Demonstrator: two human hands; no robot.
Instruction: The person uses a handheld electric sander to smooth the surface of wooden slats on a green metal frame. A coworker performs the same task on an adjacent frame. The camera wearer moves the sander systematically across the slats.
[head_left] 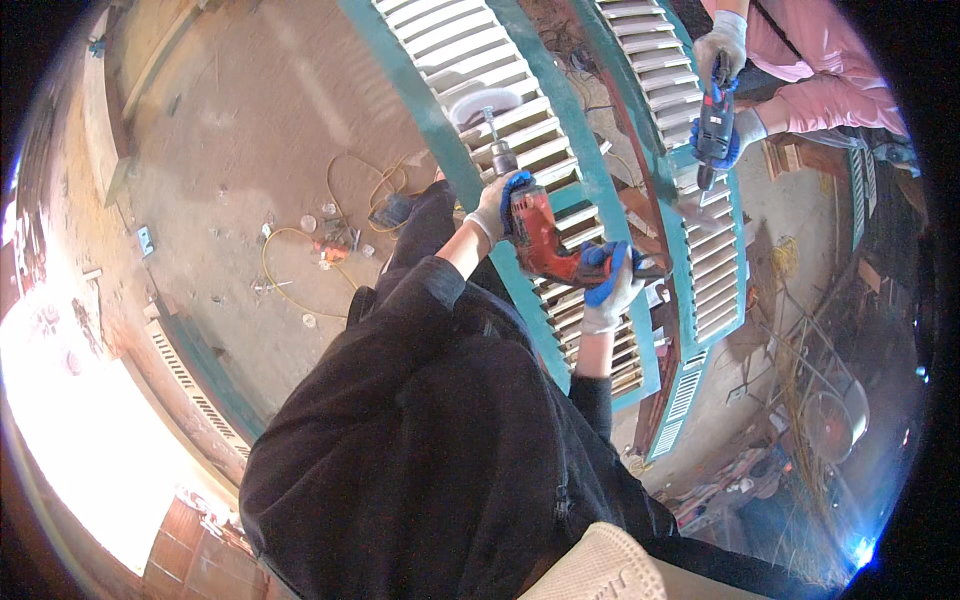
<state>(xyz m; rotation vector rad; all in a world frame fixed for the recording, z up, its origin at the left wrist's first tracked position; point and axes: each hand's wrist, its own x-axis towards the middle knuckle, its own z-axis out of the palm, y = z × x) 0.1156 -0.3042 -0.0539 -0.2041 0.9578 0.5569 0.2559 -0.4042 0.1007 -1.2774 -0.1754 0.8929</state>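
A red power drill (537,232) lies across my front, tilted, with a pale round disc (484,104) on the shaft in its chuck. My left hand (494,208), in a white and blue work glove, is closed round the front of the drill body behind the chuck. My right hand (614,285), gloved alike, grips the rear handle; its fingers partly hide the grip. Under the drill runs a louvred shutter (552,98) with a teal frame and pale slats. The disc is over the slats near the left rail; I cannot tell whether it touches them.
A co-worker in pink sleeves holds a dark drill (715,125) over a second shutter (660,70) at the right. Yellow cords (268,262) and small litter lie on the left floor. A metal wheelbarrow-like object (838,415) stands at lower right.
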